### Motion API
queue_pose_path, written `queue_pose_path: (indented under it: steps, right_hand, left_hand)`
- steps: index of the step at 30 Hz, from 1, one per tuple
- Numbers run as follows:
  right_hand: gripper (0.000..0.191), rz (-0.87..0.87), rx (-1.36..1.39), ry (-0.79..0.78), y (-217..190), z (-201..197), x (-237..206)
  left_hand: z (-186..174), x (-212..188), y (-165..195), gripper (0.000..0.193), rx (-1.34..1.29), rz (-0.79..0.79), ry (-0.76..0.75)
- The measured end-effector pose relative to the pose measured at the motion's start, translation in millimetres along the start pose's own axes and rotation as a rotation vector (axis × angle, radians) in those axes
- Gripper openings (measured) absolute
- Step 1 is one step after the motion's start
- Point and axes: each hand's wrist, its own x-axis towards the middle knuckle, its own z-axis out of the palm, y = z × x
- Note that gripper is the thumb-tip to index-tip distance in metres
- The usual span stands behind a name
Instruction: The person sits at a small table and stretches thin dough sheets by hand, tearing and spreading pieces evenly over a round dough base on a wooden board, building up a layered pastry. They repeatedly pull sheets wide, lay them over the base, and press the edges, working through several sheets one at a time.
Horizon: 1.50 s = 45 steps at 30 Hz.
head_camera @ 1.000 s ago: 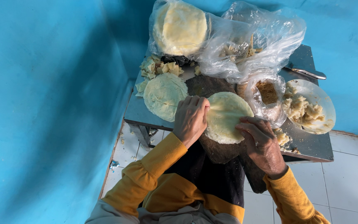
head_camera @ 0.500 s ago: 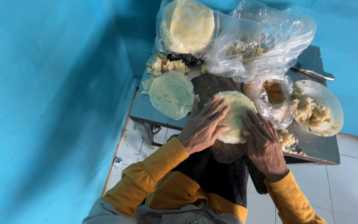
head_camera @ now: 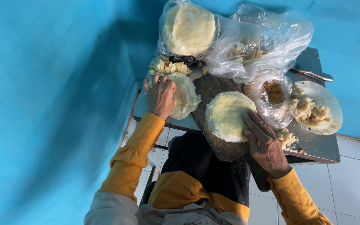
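Dough disc now lies on the dark board, right hand flat-fingered on its near edge. Left hand has moved left, fingers spread open on the other disc.

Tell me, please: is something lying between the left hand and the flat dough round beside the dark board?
Nothing visible does. The left hand already rests on the pale dough round, fingers spread over its left part. The right hand touches the edge of the other round on the dark board.
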Motion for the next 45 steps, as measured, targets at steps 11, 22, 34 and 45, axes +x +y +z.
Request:
queue_pose_path:
  steps: [11,22,34,45]
  right_hand:
    - [0.049,-0.003,0.069,-0.085,9,-10,14]
    - [0.086,0.106,0.944,-0.074,-59,-15,57]
    - [0.055,0.308,0.828,-0.218,-48,-31,-3]
    - [0.054,0.421,0.960,0.070,-34,-18,-45]
  left_hand:
    - [-17,4,1,0.022,-0.274,0.051,0.072]
    - [-81,-19,82,0.012,-0.964,0.247,-0.166]
    - [-28,-99,96,0.040,-1.651,-0.227,-0.980]
    - [-51,-123,129,0.040,-2.023,-0.608,-0.815]
